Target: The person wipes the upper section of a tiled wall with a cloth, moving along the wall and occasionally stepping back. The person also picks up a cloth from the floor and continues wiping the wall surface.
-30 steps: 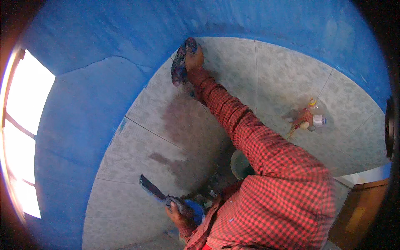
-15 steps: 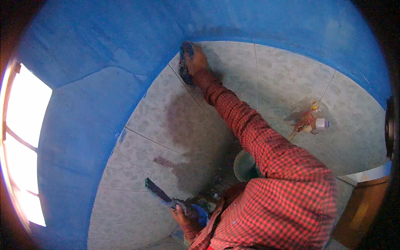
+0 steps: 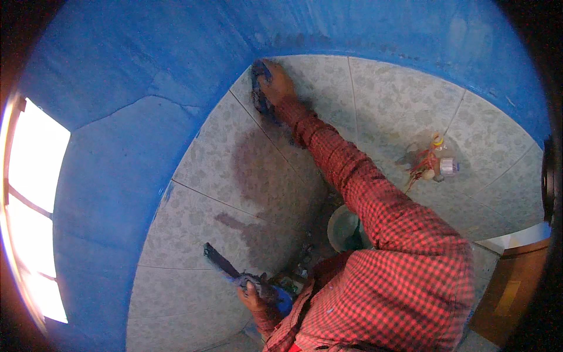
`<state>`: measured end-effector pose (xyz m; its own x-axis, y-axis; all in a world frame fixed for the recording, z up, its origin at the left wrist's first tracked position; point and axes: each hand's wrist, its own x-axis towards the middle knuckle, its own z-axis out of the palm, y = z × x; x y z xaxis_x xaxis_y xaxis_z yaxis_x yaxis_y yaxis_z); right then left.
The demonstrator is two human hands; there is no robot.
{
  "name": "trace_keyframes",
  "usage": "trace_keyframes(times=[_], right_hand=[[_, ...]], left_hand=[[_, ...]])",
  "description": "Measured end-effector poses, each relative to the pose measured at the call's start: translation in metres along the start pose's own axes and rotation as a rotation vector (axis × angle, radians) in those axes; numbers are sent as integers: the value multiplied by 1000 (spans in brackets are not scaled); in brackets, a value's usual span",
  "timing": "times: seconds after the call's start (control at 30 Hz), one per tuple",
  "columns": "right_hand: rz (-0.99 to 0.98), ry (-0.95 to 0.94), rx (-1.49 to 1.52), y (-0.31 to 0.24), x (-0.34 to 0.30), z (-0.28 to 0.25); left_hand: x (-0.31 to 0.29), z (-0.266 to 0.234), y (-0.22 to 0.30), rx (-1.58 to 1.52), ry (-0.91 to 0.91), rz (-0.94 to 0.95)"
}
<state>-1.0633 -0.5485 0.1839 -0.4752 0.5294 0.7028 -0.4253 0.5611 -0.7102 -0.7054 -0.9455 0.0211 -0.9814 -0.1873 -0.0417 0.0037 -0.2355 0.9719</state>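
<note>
My right hand [image 3: 280, 85] is closed on a dark, blue-black crumpled cloth [image 3: 262, 97] at the top corner of the tiles, just under the blue painted wall. The right arm reaches across the picture in a red checked sleeve. Low in the view, my left hand [image 3: 252, 298] is wrapped round a long, flat dark tool [image 3: 221, 260], perhaps a scraper or trowel; its blade points up and to the left. Dark, cloth-like material [image 3: 258, 284] bunches around the tool's near end. A blue rounded thing [image 3: 284, 300] shows beside that hand, partly hidden by the sleeve.
Dark wet-looking patches [image 3: 255, 167] mark the patterned tiles [image 3: 202, 155]. On the right wall, loose wires [image 3: 423, 164] hang by a white fitting [image 3: 448, 166]. A pale bucket [image 3: 341, 226] stands below the right arm. A bright window [image 3: 35, 176] is far left; a brown door [image 3: 509, 293] is lower right.
The view has shifted slightly. My right hand and the cloth stay at the tile corner, a touch farther right against the tile joints. The left hand and tool have barely moved.
</note>
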Motion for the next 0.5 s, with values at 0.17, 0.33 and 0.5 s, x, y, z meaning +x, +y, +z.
trace_keyframes(times=[0.17, 0.33, 0.5], right_hand=[[-158, 168, -53, 30, 7, 15], [229, -166, 147, -4, -39, -18], [-159, 62, -41, 1, -17, -16]], left_hand=[[-17, 41, 8, 437, -79, 449], [-15, 9, -8, 473, -156, 387], [0, -4, -8, 2, -131, 32]])
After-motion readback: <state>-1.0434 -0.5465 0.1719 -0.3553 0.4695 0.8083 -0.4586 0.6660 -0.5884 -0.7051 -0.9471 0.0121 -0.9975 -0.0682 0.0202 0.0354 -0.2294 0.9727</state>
